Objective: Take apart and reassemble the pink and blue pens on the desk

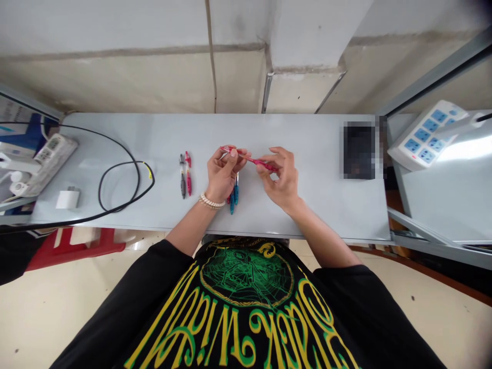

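Head view: one slim pen [251,160], pinkish red, slanting across the gap between two hands above the tabletop [319,215]. Left end red and partly clear; middle narrow and reddish; right end deeper pink, partly covered by fingers. Whether it is whole or in parts cannot be told.

Left hand [221,179]: grip closed in a pinch, thumb and fingertips on the pen's left portion; pale beaded bracelet [211,202] at the wrist. Right hand [282,179]: grip a light pinch at the pink end, another finger lifted away.

Just below the left hand: blue pens [236,193], side by side, partly hidden, with something red beside them. To the left: one grey pen [183,187] and one pink pen [189,188], roughly parallel.

Farther left: looped black cable [139,179] with yellow tag [148,169]; white charger [68,198]. Far right: dark box [359,152], blurred by pixels; beyond it, white power strip [430,136] with blue sockets.
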